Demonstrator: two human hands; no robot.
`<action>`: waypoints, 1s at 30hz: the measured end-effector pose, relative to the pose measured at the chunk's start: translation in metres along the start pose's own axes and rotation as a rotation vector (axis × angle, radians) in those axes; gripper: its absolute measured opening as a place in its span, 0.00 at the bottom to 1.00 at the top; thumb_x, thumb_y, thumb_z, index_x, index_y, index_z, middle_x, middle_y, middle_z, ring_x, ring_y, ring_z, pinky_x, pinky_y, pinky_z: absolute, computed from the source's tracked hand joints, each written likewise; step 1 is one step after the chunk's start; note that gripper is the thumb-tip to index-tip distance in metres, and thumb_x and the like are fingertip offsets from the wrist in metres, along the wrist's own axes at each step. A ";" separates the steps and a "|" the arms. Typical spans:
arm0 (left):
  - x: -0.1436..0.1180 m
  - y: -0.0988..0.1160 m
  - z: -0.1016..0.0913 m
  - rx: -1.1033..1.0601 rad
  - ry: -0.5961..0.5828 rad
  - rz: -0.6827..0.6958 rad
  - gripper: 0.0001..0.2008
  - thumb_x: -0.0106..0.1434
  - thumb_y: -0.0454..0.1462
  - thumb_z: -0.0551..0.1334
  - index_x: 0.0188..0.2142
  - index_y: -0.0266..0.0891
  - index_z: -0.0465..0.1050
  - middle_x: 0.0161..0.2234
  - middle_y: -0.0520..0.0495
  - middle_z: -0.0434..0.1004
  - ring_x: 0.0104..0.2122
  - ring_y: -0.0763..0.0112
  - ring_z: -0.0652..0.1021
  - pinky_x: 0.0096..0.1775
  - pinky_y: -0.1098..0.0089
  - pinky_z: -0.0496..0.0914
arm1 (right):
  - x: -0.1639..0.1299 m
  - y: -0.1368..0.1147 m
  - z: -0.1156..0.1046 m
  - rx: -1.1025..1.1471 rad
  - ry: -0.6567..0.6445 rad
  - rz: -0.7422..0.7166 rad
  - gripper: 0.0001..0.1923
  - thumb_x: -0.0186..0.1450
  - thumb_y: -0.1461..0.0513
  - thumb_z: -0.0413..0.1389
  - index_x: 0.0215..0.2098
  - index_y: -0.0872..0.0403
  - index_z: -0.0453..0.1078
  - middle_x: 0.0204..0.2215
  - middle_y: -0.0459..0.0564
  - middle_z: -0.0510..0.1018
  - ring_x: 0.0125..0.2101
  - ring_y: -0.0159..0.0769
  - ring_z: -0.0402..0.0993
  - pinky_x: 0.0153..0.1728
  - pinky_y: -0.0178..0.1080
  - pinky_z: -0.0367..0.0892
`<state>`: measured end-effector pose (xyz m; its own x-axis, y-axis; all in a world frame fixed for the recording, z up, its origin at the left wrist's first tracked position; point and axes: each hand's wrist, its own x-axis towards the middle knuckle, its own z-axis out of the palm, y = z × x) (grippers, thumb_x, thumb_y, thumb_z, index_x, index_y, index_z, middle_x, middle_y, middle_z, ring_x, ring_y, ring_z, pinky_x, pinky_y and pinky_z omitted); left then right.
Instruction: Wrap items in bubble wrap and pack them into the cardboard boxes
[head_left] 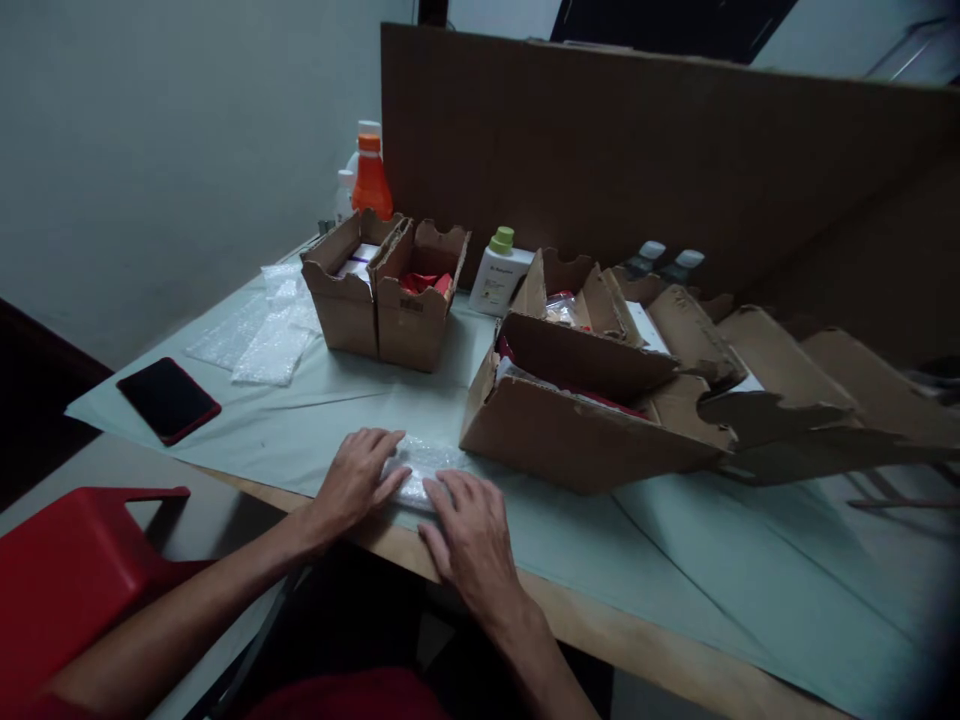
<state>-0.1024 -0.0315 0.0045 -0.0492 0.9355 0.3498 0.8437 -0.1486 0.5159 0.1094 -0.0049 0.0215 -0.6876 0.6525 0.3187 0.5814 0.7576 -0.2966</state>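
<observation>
A piece of bubble wrap (429, 457) lies near the table's front edge, with a whitish part along its near side; whether something is wrapped inside cannot be made out. My left hand (360, 478) grips its left end, fingers over the top and thumb on the near side. At the right end, my right hand (474, 515) has its bent fingers on the wrap and its thumb toward the table edge. Both hands rest low, close to the tabletop.
More bubble wrap (274, 335) lies left of two cardboard bins (412, 325). A phone (169, 398) is at the table's left. Right of my hands stands a larger cardboard bin (577, 450), with several more behind. A white bottle (499, 278) and an orange bottle (372, 185) stand farther back.
</observation>
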 end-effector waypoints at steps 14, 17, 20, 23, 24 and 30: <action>-0.023 0.049 -0.001 -1.363 -0.261 -0.647 0.15 0.53 0.39 0.69 0.40 0.38 0.75 0.35 0.49 0.79 0.37 0.66 0.78 0.45 0.66 0.71 | -0.019 -0.005 -0.014 0.670 0.084 0.367 0.14 0.64 0.60 0.58 0.48 0.50 0.75 0.50 0.53 0.79 0.50 0.43 0.74 0.52 0.44 0.69; -0.019 0.061 0.000 -1.291 -0.327 -0.542 0.15 0.54 0.39 0.68 0.42 0.38 0.75 0.38 0.48 0.80 0.40 0.65 0.77 0.46 0.65 0.71 | -0.030 0.004 -0.029 0.770 0.073 0.425 0.31 0.60 0.59 0.60 0.62 0.51 0.66 0.55 0.56 0.75 0.53 0.44 0.74 0.51 0.44 0.71; -0.013 0.071 -0.007 -1.119 -0.399 -0.372 0.14 0.56 0.42 0.66 0.40 0.37 0.75 0.38 0.47 0.78 0.40 0.62 0.76 0.43 0.65 0.71 | -0.040 0.013 -0.044 0.893 -0.088 0.432 0.21 0.63 0.59 0.57 0.54 0.52 0.73 0.44 0.52 0.81 0.43 0.41 0.78 0.44 0.39 0.73; 0.008 0.080 -0.021 -0.872 -0.332 -0.098 0.18 0.59 0.45 0.66 0.46 0.38 0.75 0.42 0.45 0.77 0.43 0.61 0.76 0.45 0.64 0.72 | -0.050 0.024 -0.063 0.871 -0.103 0.457 0.14 0.67 0.55 0.53 0.44 0.52 0.77 0.35 0.49 0.81 0.35 0.39 0.77 0.37 0.36 0.72; 0.020 0.083 -0.026 -0.780 -0.264 -0.002 0.20 0.60 0.45 0.65 0.50 0.40 0.73 0.45 0.44 0.76 0.45 0.61 0.76 0.47 0.63 0.71 | -0.054 0.029 -0.071 0.835 -0.092 0.469 0.14 0.68 0.54 0.53 0.43 0.52 0.77 0.34 0.48 0.81 0.34 0.38 0.77 0.36 0.36 0.72; 0.123 0.122 -0.047 -0.169 0.071 0.531 0.20 0.65 0.43 0.62 0.54 0.37 0.70 0.55 0.37 0.73 0.56 0.53 0.72 0.57 0.53 0.65 | -0.061 0.068 -0.161 0.460 0.007 0.294 0.10 0.65 0.54 0.58 0.41 0.45 0.79 0.34 0.47 0.83 0.32 0.39 0.80 0.32 0.34 0.74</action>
<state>-0.0308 0.0505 0.1476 0.3182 0.6955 0.6442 0.6652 -0.6480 0.3710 0.2603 0.0098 0.1268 -0.5212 0.8366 0.1686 0.4971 0.4582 -0.7368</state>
